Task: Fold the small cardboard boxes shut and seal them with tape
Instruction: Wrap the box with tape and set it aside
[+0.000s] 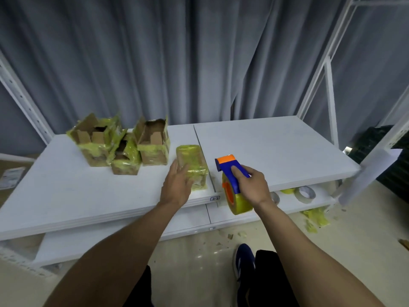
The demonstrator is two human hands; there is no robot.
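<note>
A small closed cardboard box, wrapped in yellowish tape, lies on the white shelf top near its front edge. My left hand rests on the box's near left side with fingers nearly straight. My right hand grips the blue handle of a blue and orange tape dispenser carrying a yellowish roll, held just right of the box over the shelf's front edge. Three open boxes with raised flaps and yellow tape stand at the back left: one, a second and a third.
A seam splits the shelf top beside the closed box. Tape rolls lie on the lower shelf at right. Tape scraps litter the floor. White rack uprights and grey curtains stand behind. My shoe is below.
</note>
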